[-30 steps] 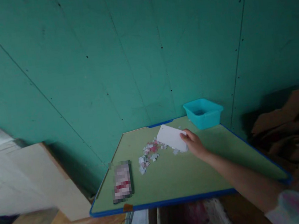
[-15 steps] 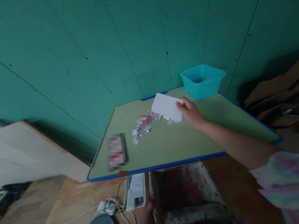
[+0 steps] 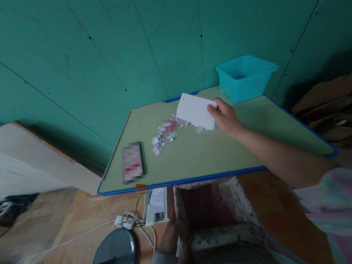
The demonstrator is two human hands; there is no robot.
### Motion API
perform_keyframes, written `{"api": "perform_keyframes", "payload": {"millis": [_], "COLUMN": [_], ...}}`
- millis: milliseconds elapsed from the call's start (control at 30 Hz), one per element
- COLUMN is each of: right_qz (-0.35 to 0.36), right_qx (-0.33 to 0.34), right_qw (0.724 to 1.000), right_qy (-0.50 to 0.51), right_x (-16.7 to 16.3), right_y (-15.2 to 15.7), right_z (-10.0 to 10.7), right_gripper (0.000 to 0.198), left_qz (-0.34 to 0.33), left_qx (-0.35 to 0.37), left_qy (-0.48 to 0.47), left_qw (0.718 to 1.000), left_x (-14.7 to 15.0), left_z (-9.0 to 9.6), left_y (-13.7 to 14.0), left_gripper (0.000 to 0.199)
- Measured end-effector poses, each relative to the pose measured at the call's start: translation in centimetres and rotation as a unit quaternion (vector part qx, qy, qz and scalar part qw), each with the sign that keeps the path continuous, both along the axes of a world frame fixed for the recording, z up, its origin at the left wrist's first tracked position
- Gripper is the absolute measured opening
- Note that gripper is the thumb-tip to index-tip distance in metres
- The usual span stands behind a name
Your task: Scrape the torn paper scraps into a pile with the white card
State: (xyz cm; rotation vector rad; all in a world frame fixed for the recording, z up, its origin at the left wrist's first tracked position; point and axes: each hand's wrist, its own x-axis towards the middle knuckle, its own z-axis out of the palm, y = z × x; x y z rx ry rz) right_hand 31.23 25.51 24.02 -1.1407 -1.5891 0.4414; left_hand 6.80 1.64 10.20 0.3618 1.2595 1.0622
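My right hand [image 3: 224, 117] is closed on the near-right edge of a thin white card [image 3: 196, 111] with rounded corners and a small hole in one corner. The card is over the light green table [image 3: 199, 157] and hides part of a curved scatter of small puzzle pieces [image 3: 164, 133], white with some pink. Below the table's front edge, my left hand [image 3: 173, 229] is low beside a stained, box-like piece [image 3: 247, 205]. Its fingers are dark and blurred, so their grip does not show.
On the table's left lies a pixelated pinkish rectangular item [image 3: 132, 163]. A turquoise plastic basin [image 3: 247, 80] stands at the back right against the green wall [image 3: 162, 30]. Below are white cables [image 3: 137, 221], a grey round base with a pole [image 3: 114, 252] and a white box [image 3: 156, 206].
The view has tipped downward, so the table and basin appear higher. More of the left sleeve and the round base's pole now shows. My right hand still holds the card over the pieces.
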Motion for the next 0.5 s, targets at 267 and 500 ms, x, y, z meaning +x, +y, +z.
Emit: {"api": "perform_keyframes", "payload": {"millis": [267,500], "right_qz": [0.028,0.078], "right_qx": [-0.010,-0.051], "right_qw": [0.999,0.994], "right_qy": [0.024,0.049], "right_x": [-0.2,-0.5], "right_y": [0.0,0.0], "right_z": [-0.3,-0.3], "right_gripper": [0.029,0.030], "left_qz": [0.005,0.021], "left_qx": [0.055,0.003], "left_qy": [-0.009,-0.121], "left_qw": [0.998,0.992], "left_x": [0.6,-0.7], "left_z": [0.2,-2.2], "left_y": [-0.2,-1.1], "left_gripper": [0.030,0.029]}}
